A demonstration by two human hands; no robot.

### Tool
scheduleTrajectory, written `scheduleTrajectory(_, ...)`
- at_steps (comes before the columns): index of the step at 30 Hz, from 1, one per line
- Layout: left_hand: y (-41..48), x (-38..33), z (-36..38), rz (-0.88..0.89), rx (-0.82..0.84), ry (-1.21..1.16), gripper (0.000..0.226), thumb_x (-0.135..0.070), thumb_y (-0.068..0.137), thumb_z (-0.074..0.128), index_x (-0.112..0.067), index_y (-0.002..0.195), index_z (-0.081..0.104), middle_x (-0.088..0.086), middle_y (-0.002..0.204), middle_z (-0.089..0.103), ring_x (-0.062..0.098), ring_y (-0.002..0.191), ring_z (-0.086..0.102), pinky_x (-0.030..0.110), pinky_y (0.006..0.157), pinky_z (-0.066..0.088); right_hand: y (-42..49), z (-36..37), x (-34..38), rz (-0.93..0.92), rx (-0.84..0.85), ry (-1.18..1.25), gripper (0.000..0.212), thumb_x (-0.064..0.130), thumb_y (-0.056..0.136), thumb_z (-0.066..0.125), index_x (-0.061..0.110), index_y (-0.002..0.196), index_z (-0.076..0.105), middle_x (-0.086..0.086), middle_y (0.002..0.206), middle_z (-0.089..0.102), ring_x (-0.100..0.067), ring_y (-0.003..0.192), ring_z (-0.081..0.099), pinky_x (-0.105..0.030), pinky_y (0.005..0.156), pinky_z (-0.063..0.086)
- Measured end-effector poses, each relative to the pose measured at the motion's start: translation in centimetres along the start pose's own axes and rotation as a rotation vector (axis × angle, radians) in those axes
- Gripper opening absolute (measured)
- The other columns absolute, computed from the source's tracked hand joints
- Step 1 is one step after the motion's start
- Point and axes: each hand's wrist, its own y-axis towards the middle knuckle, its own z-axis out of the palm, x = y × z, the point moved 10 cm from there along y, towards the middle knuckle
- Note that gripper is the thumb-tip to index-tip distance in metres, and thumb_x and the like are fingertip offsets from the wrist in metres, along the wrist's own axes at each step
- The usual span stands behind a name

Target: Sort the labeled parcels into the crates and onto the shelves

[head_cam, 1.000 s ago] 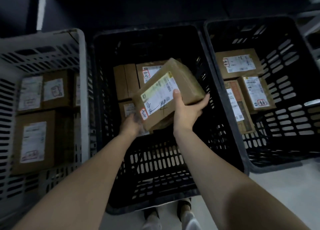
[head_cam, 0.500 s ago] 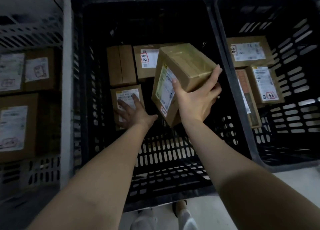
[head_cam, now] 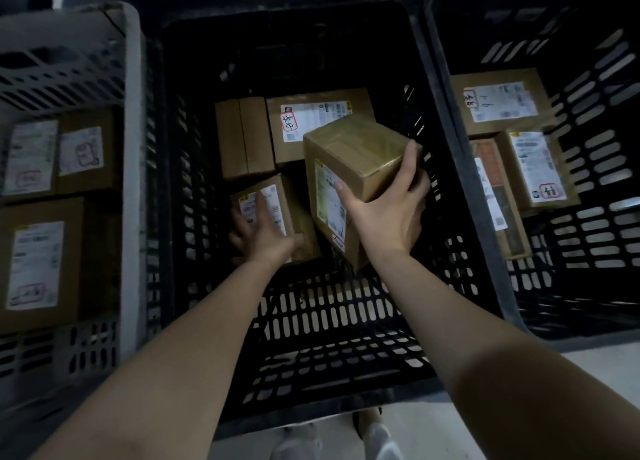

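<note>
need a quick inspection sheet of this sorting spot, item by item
surface: pale floor under three crates
job's things: middle black crate has three parcels lying inside; a fourth, the taped parcel, is held above them; grey crate and right black crate hold labeled parcels
clutter: nothing seen
hands: right hand grips the taped parcel; left hand lies on the small parcel, grip unclear
cables: nothing seen
surroundings: dark; the person's shoes by the near crate wall
</note>
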Motion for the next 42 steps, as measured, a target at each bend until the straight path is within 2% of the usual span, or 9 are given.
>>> scheduleTrajectory(4,-0.2,0.6,-0.9,0.041,0.035,-0.388,0.105,-0.013,0.079,0.066,-0.049,0.145,-0.008,0.001,0.157,0.004,0.032,0.140,0.021,0.048,0.104,0.040,0.1,0.3,-0.1,0.021,-0.008,0.004,0.111,0.070,0.070,0.065,0.037,0.151,-0.004,-0.016,0.151,0.017,-0.037,0.134,0.033,-0.054,0.097,0.042)
scheduleTrajectory(6,-0.4,0.9,-2.4,0.073,-0.054,-0.371,0.102,0.003,0.083,0.056,-0.047,0.146,-0.006,0.003,0.157,0.004,0.028,0.141,0.022,0.039,0.105,0.036,0.0,0.7,-0.6,0.077,-0.002,0.082,0.111,0.070,0.070,0.066,0.039,0.150,-0.004,-0.017,0.149,0.021,-0.038,0.130,0.037,-0.053,0.095,0.043)
scheduleTrajectory(10,-2.7,-2.3,-3.7,0.413,-0.211,0.129,0.069,-0.015,0.091,0.053,-0.045,0.145,0.021,0.006,0.158,-0.005,0.033,0.144,0.003,0.050,0.116,0.016,-0.6,1.6,-1.5,0.226,0.008,0.278,0.109,0.067,0.069,0.069,0.042,0.149,-0.001,-0.014,0.142,0.029,-0.036,0.120,0.047,-0.049,0.090,0.046)
scheduleTrajectory(14,-3.3,-1.9,1.1,0.537,0.034,0.862,0.071,-0.043,0.087,0.058,-0.043,0.147,0.019,0.005,0.157,-0.018,0.034,0.143,-0.018,0.056,0.114,-0.001,-0.8,1.8,-1.9,0.260,0.003,0.340,0.110,0.067,0.066,0.070,0.043,0.148,0.000,-0.012,0.141,0.030,-0.036,0.118,0.049,-0.051,0.092,0.047)
scheduleTrajectory(16,-3.0,-1.5,1.0,0.526,0.020,0.967,0.073,-0.031,0.087,0.062,-0.037,0.147,0.020,0.007,0.157,-0.017,0.035,0.144,-0.014,0.056,0.114,0.005,-0.8,1.8,-2.1,0.255,0.007,0.353,0.110,0.066,0.067,0.071,0.043,0.148,0.000,-0.012,0.141,0.030,-0.034,0.119,0.049,-0.049,0.092,0.047)
scheduleTrajectory(22,-2.6,-2.0,-1.2,0.422,-0.010,0.664,0.096,-0.031,0.083,0.067,-0.025,0.151,-0.001,0.006,0.159,-0.007,0.025,0.146,-0.003,0.050,0.114,0.015,-2.0,1.3,-2.4,0.298,-0.022,0.462,0.110,0.063,0.069,0.072,0.042,0.150,0.000,-0.011,0.140,0.031,-0.033,0.117,0.050,-0.047,0.097,0.045)
scheduleTrajectory(33,-2.0,-2.2,-3.8,0.097,0.159,-0.069,0.057,-0.040,0.102,0.028,-0.016,0.152,0.015,0.017,0.150,0.034,0.034,0.134,0.037,0.032,0.102,0.034,-4.2,-1.3,-0.6,0.454,-0.069,0.614,0.107,0.065,0.077,0.064,0.036,0.152,-0.006,-0.017,0.148,0.025,-0.036,0.124,0.045,-0.040,0.092,0.039)
scheduleTrajectory(38,-2.7,-2.1,-4.4,0.212,0.128,-0.041,0.058,-0.032,0.101,0.037,-0.026,0.152,0.011,0.011,0.151,0.032,0.031,0.133,0.038,0.034,0.104,0.034,-8.0,1.3,-4.3,0.756,-0.072,0.819,0.108,0.060,0.080,0.063,0.026,0.154,-0.008,-0.020,0.156,0.015,-0.038,0.140,0.029,-0.046,0.110,0.028)
scheduleTrajectory(42,-3.7,-4.0,-3.2,0.433,0.108,0.246,0.067,-0.031,0.098,0.046,-0.022,0.152,0.007,0.006,0.160,0.005,0.026,0.146,0.008,0.038,0.118,0.016,-8.9,3.9,-7.2,0.862,-0.088,0.953,0.108,0.063,0.081,0.060,0.025,0.154,-0.009,-0.012,0.160,0.014,-0.032,0.146,0.019,-0.045,0.115,0.020)
